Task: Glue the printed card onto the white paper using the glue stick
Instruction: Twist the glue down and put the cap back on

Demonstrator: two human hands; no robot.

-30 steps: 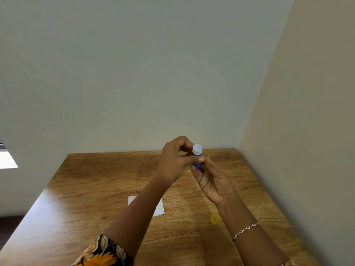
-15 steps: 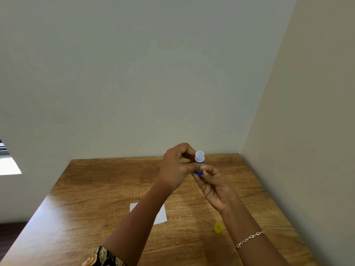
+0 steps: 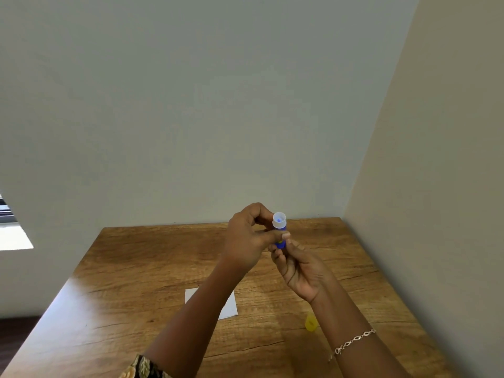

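An uncapped blue glue stick (image 3: 280,227) with a pale open top is held upright above the wooden table (image 3: 131,268). My left hand (image 3: 249,238) grips its body with thumb and fingers curled round it. My right hand (image 3: 297,266) pinches the stick's lower end from below. A white paper (image 3: 230,306) lies flat on the table, mostly hidden under my left forearm. The yellow cap (image 3: 311,323) stands on the table beside my right forearm. No printed card shows.
The table sits in a room corner, with a grey wall behind it and a beige wall close on the right. A bracelet is on my right wrist. The table's left edge drops to a dark floor.
The view has tilted a little, so hands and table sit lower in frame. Both hands stay on the glue stick; my right fingers have shifted slightly at its base.
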